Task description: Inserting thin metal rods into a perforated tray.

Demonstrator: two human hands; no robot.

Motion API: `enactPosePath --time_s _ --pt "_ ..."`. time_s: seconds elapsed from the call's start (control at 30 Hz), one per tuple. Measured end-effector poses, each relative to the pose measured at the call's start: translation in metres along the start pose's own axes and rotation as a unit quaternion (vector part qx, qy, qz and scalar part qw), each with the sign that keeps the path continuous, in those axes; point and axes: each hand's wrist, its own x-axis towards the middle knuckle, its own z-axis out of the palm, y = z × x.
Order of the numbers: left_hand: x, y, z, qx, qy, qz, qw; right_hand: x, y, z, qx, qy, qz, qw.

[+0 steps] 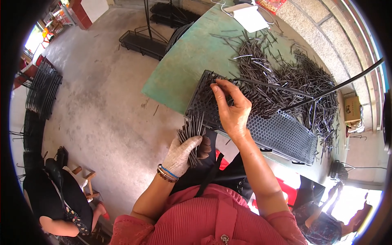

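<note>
My left hand (181,153), in a pale work glove with dark fingertips, is closed round a bundle of thin black sticks (191,130) near the front edge of the table. Above the left part of a long black perforated tray (281,132) is my bare right hand (233,105). Its thumb and forefinger are pinched together over the holes, and whatever is between them is too small to make out. Many short sticks stand in rows in the tray beyond and beside my right hand. The tray's right part shows bare holes. A long black rod frame (312,98) rises from the tray.
Large heaps of loose black sticks (302,79) cover the back and right of the green table (183,67). White paper (249,18) lies at its far edge. More black racks (143,43) stand on the floor. People sit at lower left (57,200) and lower right (320,222).
</note>
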Motion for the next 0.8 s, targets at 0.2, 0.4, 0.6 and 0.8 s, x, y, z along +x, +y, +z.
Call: enactPosePath --time_s 0.2,0.4,0.6,0.8 --pt "0.0 0.0 -0.001 0.017 -0.013 -0.006 1.0 -0.002 0.002 -0.002 -0.149 -0.085 -0.159 0.972" --pt "-0.002 0.003 0.002 -0.004 -0.027 0.017 0.999 -0.004 -0.012 -0.021 -0.156 -0.073 -0.115 0.978" --pt "-0.004 0.009 0.007 0.037 -0.075 0.025 0.996 -0.018 -0.025 -0.04 0.043 -0.249 0.176 0.951" --pt "0.0 0.002 0.007 0.013 -0.05 -0.001 0.999 -0.01 -0.017 -0.042 0.101 -0.174 0.307 0.93"
